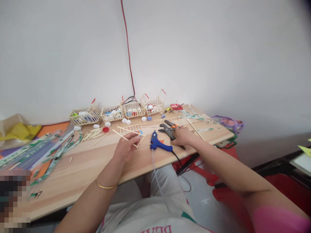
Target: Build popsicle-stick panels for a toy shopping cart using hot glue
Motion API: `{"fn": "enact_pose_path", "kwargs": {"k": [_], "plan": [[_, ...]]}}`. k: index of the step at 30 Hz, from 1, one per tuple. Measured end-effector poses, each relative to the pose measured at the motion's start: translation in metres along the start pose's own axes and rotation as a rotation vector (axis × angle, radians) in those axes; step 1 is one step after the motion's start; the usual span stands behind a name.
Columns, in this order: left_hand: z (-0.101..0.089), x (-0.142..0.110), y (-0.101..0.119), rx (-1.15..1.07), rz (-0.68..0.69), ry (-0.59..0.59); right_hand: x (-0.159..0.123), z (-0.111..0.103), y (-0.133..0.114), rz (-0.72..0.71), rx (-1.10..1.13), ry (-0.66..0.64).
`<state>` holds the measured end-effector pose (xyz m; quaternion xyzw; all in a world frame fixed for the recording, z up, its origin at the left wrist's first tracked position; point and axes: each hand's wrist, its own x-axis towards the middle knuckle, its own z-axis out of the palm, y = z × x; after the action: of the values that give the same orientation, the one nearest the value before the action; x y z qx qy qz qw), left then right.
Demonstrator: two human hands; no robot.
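Note:
In my left hand [127, 144] is a small frame of thin wooden sticks [132, 139], pinched between thumb and fingers above the table. A light blue round cap [140, 133] shows just behind the fingertips. My right hand [182, 135] is palm down over dark-handled cutters [167, 131] and pliers with orange on the handles [171, 123]. Its fingers touch or hover at these tools; whether they grip one is hidden. Between the hands lies a blue hot glue gun [159, 142], a clear glue stick trailing from its back. A ladder-like stick panel [130, 128] lies behind my left hand.
Several stick-built carts [85, 116] filled with bottle caps line the wall. Loose wooden sticks [93, 134] and a red cap [105, 129] lie left of centre. Plastic packaging [48, 152] covers the table's left side. A yellow-handled screwdriver [167, 110] lies at the back right.

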<state>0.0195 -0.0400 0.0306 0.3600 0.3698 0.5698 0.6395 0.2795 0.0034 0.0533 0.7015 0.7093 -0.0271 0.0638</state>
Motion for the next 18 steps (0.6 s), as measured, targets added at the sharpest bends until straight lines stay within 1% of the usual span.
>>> {"fn": "enact_pose_path", "kwargs": {"k": [3, 5, 6, 8, 10, 13, 15, 18], "plan": [[-0.001, 0.0, -0.001, -0.012, -0.002, 0.002, -0.004, 0.005, 0.002, 0.038, -0.058, 0.082], [-0.002, 0.001, -0.002, -0.023, 0.001, -0.005, -0.008, 0.007, 0.006, 0.027, -0.067, 0.157], [-0.002, 0.001, -0.002, -0.029, 0.002, -0.011, -0.01, 0.008, 0.009, 0.015, -0.044, 0.178], [-0.001, 0.001, -0.002, -0.039, 0.001, -0.028, -0.014, 0.007, 0.016, -0.028, 0.077, 0.178], [0.0, 0.001, -0.001, -0.05, -0.014, -0.045, -0.019, 0.006, 0.021, -0.108, 0.247, 0.181], [0.002, -0.002, 0.002, -0.086, -0.048, -0.1, -0.033, 0.002, 0.021, -0.293, 0.466, 0.236], [0.003, -0.006, 0.005, -0.123, -0.066, -0.166, -0.043, -0.001, 0.015, -0.424, 0.531, 0.271], [0.006, -0.011, 0.011, -0.171, -0.103, -0.268, -0.055, -0.009, 0.002, -0.581, 0.546, 0.272]]}}
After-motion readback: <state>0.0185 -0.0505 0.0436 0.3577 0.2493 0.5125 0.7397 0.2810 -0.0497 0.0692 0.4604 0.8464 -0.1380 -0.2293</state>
